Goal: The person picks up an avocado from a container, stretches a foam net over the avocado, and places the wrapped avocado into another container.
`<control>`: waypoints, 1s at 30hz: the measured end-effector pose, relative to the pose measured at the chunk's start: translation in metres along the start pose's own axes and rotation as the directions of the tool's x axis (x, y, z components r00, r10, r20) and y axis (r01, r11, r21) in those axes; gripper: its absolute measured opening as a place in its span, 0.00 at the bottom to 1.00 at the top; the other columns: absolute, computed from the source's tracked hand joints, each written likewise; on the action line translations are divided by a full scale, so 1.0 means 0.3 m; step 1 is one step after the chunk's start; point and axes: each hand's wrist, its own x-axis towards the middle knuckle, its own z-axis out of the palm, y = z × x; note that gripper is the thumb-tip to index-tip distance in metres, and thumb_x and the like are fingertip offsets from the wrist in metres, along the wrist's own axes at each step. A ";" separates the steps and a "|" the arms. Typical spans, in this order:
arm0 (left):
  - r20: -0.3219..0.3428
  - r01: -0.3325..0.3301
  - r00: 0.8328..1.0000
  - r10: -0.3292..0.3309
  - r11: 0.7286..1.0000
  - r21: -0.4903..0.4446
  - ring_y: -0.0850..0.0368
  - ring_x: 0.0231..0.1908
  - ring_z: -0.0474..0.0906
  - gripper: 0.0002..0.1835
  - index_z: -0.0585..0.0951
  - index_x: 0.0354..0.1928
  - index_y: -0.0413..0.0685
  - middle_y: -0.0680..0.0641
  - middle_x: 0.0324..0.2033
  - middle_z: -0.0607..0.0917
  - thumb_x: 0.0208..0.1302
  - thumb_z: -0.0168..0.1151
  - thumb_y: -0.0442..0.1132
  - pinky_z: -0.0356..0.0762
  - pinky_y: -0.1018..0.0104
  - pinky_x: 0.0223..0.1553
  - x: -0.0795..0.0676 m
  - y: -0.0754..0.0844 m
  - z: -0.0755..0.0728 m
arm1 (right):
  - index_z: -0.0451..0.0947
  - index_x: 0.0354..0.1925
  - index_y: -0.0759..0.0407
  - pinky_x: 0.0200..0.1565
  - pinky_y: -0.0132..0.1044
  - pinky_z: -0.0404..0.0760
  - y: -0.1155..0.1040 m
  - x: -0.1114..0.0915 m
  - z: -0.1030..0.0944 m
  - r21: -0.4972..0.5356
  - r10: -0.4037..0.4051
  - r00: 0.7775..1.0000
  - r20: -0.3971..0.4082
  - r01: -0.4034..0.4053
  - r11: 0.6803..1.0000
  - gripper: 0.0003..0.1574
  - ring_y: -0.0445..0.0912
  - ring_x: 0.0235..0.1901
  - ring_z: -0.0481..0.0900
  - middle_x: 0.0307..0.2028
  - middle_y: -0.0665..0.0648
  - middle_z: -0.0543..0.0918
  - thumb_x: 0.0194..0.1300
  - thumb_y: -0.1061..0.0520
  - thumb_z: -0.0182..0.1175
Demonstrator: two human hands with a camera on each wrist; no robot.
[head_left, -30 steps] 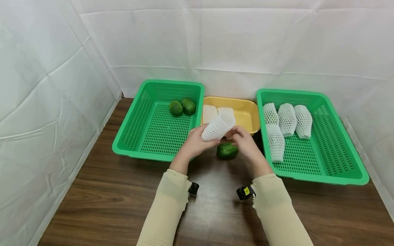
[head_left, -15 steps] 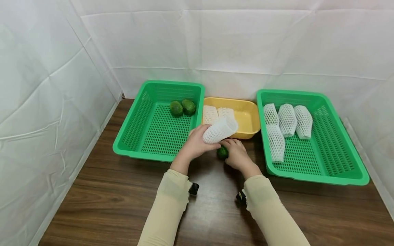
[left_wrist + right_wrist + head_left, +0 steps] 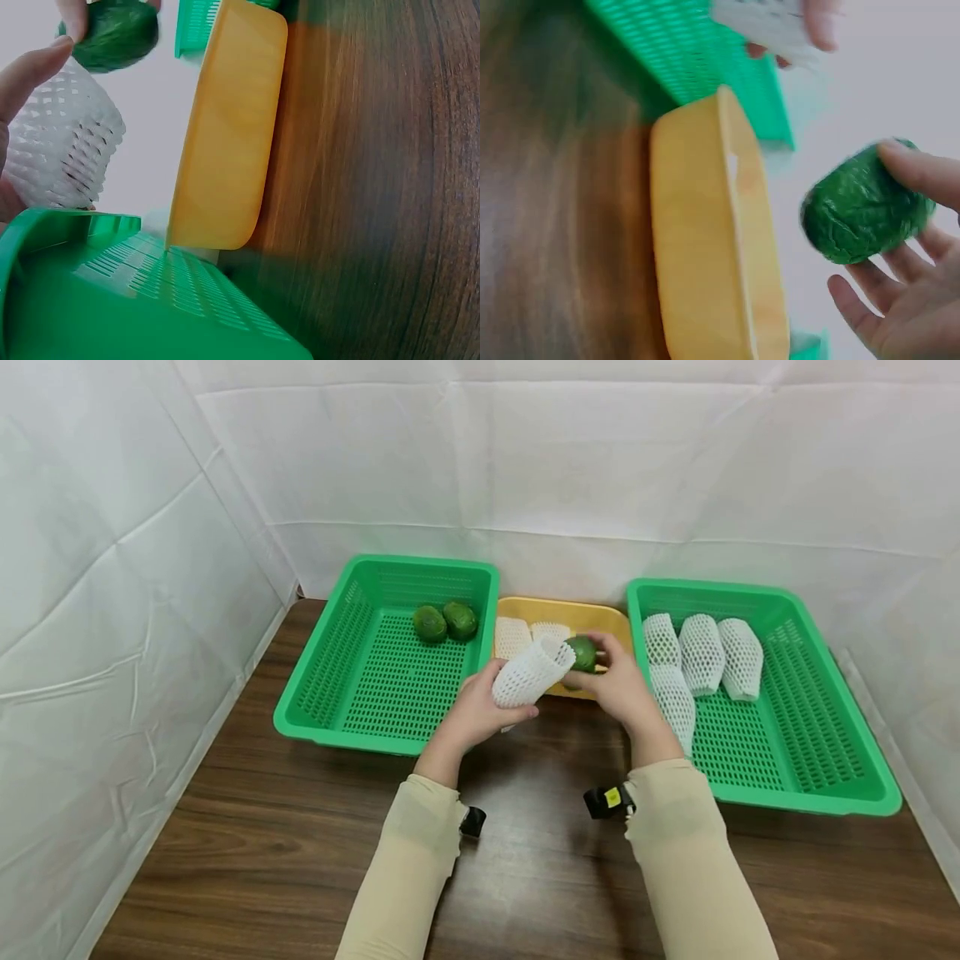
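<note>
My left hand (image 3: 474, 706) grips a white foam net sleeve (image 3: 528, 677), its wide mouth tilted up to the right. Held between the thumb and fingers of my right hand (image 3: 624, 683) is a dark green, oval avocado (image 3: 862, 206) with a shiny, crinkled surface. In the head view the avocado is right at the sleeve's mouth, above the front of the yellow basin (image 3: 600, 631). The left wrist view shows the avocado just above the sleeve's edge. Two more foam net sleeves (image 3: 512, 635) lie in the basin, partly hidden by the held one.
On the left stands a green basket (image 3: 307, 693) with two avocados (image 3: 446, 622) inside. A second green basket (image 3: 825, 760), at right, holds several net-wrapped pieces (image 3: 702, 654). Both flank the basin on the brown wooden table (image 3: 300, 852). White cloth (image 3: 570, 460) hangs behind.
My right hand has taken the avocado from the table and lifted it up and right to the sleeve's mouth. The left hand keeps its place, with the sleeve tilted a little differently.
</note>
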 end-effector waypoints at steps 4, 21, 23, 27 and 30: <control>0.005 -0.002 1.000 0.002 1.000 0.008 0.55 0.42 0.74 0.34 0.71 0.56 0.48 0.48 0.44 0.78 0.45 0.75 0.44 0.76 0.63 0.36 -0.002 -0.001 0.005 | 0.57 0.60 0.55 0.48 0.35 0.71 -0.018 0.004 -0.033 0.364 0.066 0.985 -0.161 -0.003 0.931 0.35 0.48 0.52 0.68 0.57 0.55 0.61 0.59 0.63 0.63; 0.005 -0.003 1.000 0.003 0.999 0.050 0.56 0.43 0.73 0.34 0.72 0.56 0.49 0.49 0.44 0.78 0.46 0.74 0.47 0.74 0.62 0.39 0.000 -0.003 0.002 | 0.60 0.48 0.51 0.40 0.35 0.76 -0.051 -0.013 -0.012 0.577 -0.230 0.959 -0.164 0.283 0.767 0.19 0.43 0.37 0.75 0.42 0.55 0.74 0.65 0.67 0.53; 0.008 -0.005 1.000 0.004 0.998 0.056 0.55 0.42 0.73 0.33 0.72 0.55 0.48 0.49 0.44 0.79 0.46 0.74 0.47 0.74 0.61 0.40 0.000 -0.003 0.000 | 0.60 0.48 0.51 0.40 0.34 0.76 -0.055 -0.014 -0.004 0.522 -0.228 0.960 -0.165 0.281 0.805 0.19 0.43 0.38 0.75 0.42 0.55 0.74 0.64 0.67 0.54; 0.013 -0.003 1.000 0.002 0.998 0.064 0.56 0.42 0.73 0.33 0.72 0.55 0.48 0.49 0.43 0.79 0.47 0.73 0.47 0.73 0.60 0.41 0.002 -0.004 -0.002 | 0.59 0.50 0.55 0.40 0.32 0.75 -0.063 -0.016 0.012 0.487 -0.223 0.962 -0.155 0.271 0.830 0.22 0.43 0.40 0.74 0.43 0.55 0.73 0.62 0.67 0.57; 0.015 0.003 1.000 -0.004 0.998 0.058 0.55 0.42 0.73 0.33 0.71 0.56 0.48 0.49 0.44 0.78 0.47 0.73 0.48 0.73 0.60 0.41 0.002 -0.001 -0.003 | 0.59 0.51 0.57 0.42 0.32 0.74 -0.066 -0.015 0.027 0.461 -0.226 0.962 -0.157 0.273 0.844 0.23 0.44 0.41 0.74 0.43 0.54 0.73 0.62 0.66 0.58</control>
